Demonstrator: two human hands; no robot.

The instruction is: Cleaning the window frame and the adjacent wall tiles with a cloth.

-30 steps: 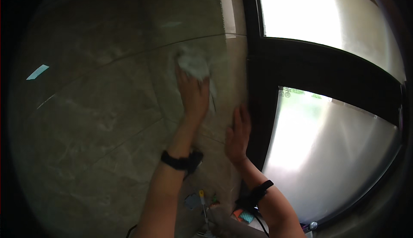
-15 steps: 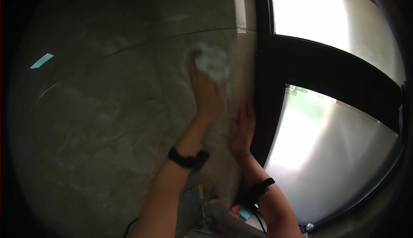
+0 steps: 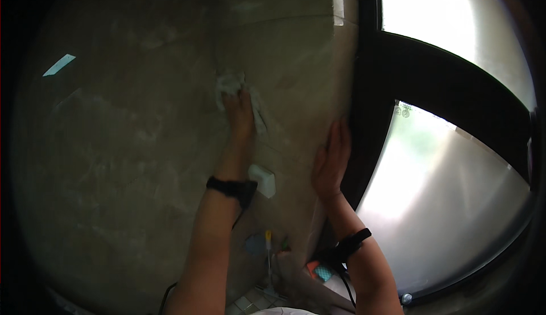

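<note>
My left hand (image 3: 241, 114) holds a crumpled white cloth (image 3: 230, 84) pressed flat to the grey-beige tiled wall (image 3: 142, 161). Some of the cloth trails down beside the fingers, and motion blurs it a little. My right hand (image 3: 331, 158) lies against the wall's edge strip by the dark window frame (image 3: 369, 87), fingers stretched out and nothing in them. Below the left hand, beside its wrist, a small white box-like fixture (image 3: 263, 180) sits on the wall. Both wrists wear black bands.
Bright frosted panes (image 3: 449, 184) fill the right side. Low down are a yellow-handled tool (image 3: 268, 241), a blue item (image 3: 255, 243) and a checked teal-and-orange sponge-like piece (image 3: 322, 273). A cable hangs near my right forearm.
My left hand has moved left with the cloth across the wall, uncovering the white fixture. My right hand stays at the edge strip, while the whole view has shifted slightly.
</note>
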